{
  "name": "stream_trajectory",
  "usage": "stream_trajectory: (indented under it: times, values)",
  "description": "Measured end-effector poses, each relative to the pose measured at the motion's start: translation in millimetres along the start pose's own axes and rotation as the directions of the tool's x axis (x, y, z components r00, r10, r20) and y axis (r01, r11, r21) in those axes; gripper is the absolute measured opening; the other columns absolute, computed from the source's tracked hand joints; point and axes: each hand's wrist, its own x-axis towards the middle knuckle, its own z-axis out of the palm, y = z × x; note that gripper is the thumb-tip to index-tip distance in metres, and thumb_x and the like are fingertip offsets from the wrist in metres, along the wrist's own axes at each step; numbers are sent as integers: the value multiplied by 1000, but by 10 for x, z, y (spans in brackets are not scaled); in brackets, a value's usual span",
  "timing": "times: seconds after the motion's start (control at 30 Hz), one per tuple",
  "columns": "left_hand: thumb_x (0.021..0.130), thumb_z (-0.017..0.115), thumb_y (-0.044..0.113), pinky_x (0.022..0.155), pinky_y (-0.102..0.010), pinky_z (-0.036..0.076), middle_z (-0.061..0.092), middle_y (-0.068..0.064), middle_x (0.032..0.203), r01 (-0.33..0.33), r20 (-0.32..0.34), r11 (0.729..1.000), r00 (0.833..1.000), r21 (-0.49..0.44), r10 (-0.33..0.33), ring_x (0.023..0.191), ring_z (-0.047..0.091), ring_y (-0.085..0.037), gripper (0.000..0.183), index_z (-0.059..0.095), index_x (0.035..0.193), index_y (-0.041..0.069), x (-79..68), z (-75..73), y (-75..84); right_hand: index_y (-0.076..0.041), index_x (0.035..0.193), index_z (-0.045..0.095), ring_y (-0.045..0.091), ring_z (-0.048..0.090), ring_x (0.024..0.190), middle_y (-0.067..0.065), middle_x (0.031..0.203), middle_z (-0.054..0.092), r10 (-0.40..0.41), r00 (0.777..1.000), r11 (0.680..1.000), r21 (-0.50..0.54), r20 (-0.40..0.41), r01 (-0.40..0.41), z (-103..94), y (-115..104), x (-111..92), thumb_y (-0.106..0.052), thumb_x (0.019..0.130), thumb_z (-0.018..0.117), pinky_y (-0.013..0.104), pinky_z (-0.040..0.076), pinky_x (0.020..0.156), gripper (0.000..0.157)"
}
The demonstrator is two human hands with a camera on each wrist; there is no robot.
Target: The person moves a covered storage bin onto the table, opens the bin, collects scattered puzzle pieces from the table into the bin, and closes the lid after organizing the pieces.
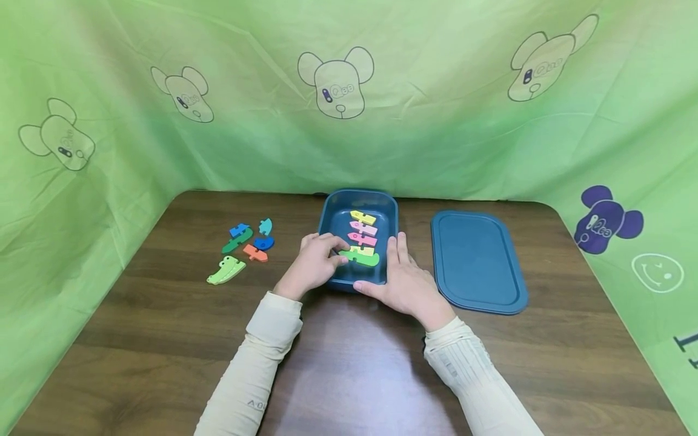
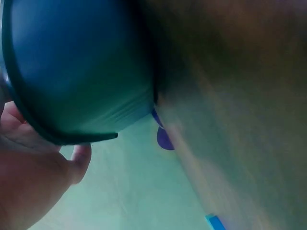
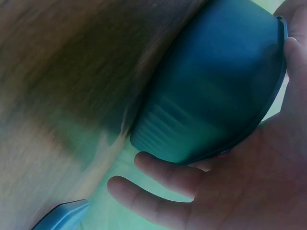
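A dark blue plastic box (image 1: 358, 195) stands open, holding a row of flat puzzle pieces: a yellow piece (image 1: 363, 217), a light pink piece (image 1: 363, 228), a darker pink piece (image 1: 362, 240) and another yellow piece (image 1: 362, 250). Nearest the front is a green piece (image 1: 362, 258). My left hand (image 1: 315, 264) reaches over the box's left wall and pinches this green piece's left end between thumb and fingers. My right hand (image 1: 406, 280) rests on the box's front right corner with straight fingers, the thumb along the front rim. Both wrist views show the box's outer wall (image 2: 81, 62) beside the hands.
Left of the box lie a crocodile-head piece (image 1: 226, 270), an orange piece (image 1: 255, 253), a dark green piece (image 1: 237, 240), a teal piece (image 1: 265, 226) and blue pieces (image 1: 264, 243). The blue lid (image 1: 477, 260) lies flat at right. Green cloth (image 1: 349, 151) hangs behind the wooden table (image 1: 349, 375).
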Motion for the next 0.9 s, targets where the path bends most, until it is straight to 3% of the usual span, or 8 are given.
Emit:
stream_trajectory:
  times: [0.17,0.33,0.63,0.9]
  values:
    - [97,70,15,118,-55,10,68,-1,104,28,-4,999,1000,32,-28,86,61,-15,18,72,114,7,-13,46,11,4,159,0,52,30,141,24,165,-10,-2,1000,1000,2,-3,2,-5,-6,-2,-80,84,55,62,39,103,126]
    - [96,71,16,117,-57,12,69,-2,105,44,5,997,999,68,-44,90,63,-16,19,72,114,8,-10,63,23,5,158,-1,52,30,141,24,164,-12,-1,1000,1000,6,2,1,-11,-5,-1,-78,85,57,62,41,101,124]
    - [95,73,20,115,-62,13,70,-1,109,86,89,977,990,197,-105,112,62,-21,22,75,115,11,44,66,76,3,159,-2,52,28,141,22,164,-14,15,1000,1000,10,19,-16,-22,-15,-10,-82,83,54,63,40,102,127]
    - [94,74,27,114,-63,15,70,-1,109,95,104,975,988,202,-118,109,62,-18,28,74,117,12,65,66,70,4,159,-2,52,29,141,23,164,-12,15,1000,1000,3,17,-15,-17,-22,-5,-80,84,55,62,41,101,126]
